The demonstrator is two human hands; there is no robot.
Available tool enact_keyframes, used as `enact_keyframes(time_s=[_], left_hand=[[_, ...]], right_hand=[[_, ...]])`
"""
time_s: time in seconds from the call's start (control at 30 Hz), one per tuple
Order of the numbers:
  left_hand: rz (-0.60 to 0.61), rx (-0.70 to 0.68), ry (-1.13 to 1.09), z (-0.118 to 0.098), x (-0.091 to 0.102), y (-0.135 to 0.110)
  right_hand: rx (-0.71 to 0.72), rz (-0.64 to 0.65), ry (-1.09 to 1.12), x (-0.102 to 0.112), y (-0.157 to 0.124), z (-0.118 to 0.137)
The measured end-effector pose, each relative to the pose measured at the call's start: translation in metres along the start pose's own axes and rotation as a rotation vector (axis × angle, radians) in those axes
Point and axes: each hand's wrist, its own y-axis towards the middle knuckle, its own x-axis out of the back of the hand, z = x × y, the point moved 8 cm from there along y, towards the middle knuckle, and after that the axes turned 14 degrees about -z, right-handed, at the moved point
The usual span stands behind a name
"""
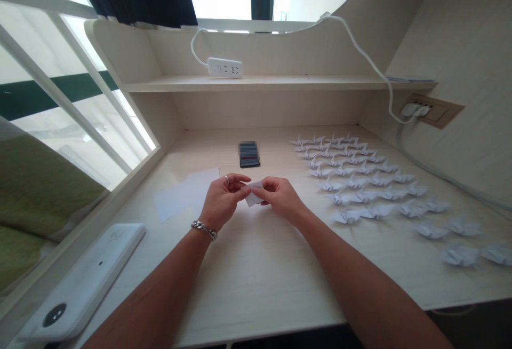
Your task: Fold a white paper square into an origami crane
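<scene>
In the head view, your left hand (221, 202) and your right hand (282, 197) meet at the centre of the frame. Each grips the small white paper (253, 199) between thumb and fingers, the left at its left edge, the right at its right edge. The paper is held above the desk (256, 285). A dark phone (249, 155) lies just above your hands in the frame. Flat sheets (186, 193) lie to the left of centre. Folded cranes (354, 181) stand in rows at the right. A white case (86, 282) occupies the lower left.
</scene>
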Motion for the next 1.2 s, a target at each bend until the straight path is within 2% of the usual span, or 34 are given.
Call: enact_keyframes(time_s=[0.13, 0.37, 0.53, 0.67, 0.77, 0.87, 1.03, 1.2], left_hand=[[-0.021, 0.002, 0.044, 0.003, 0.002, 0.002], [-0.048, -0.079, 0.072, 0.002, 0.001, 0.000], [-0.100, -0.036, -0.021, -0.001, 0.005, 0.002], [-0.114, -0.022, -0.036, -0.001, 0.007, 0.003], [-0.133, -0.037, -0.016, -0.001, 0.009, 0.003], [-0.125, -0.033, -0.024, 0.000, 0.008, 0.003], [-0.098, -0.019, -0.076, -0.002, 0.006, 0.001], [-0.105, -0.078, 0.000, -0.006, 0.009, 0.002]], right_hand=[[0.007, 0.009, 0.024, -0.002, 0.000, 0.001], [0.039, -0.030, -0.011, 0.001, 0.003, -0.002], [-0.074, -0.040, 0.136, -0.001, 0.003, -0.005], [-0.093, -0.096, 0.164, 0.002, 0.003, -0.006], [-0.118, -0.037, 0.164, -0.003, 0.001, -0.010], [-0.076, 0.047, 0.138, -0.010, 0.000, -0.009], [-0.019, 0.068, 0.138, -0.008, 0.001, -0.003], [-0.013, 0.096, 0.086, -0.008, 0.000, 0.000]])
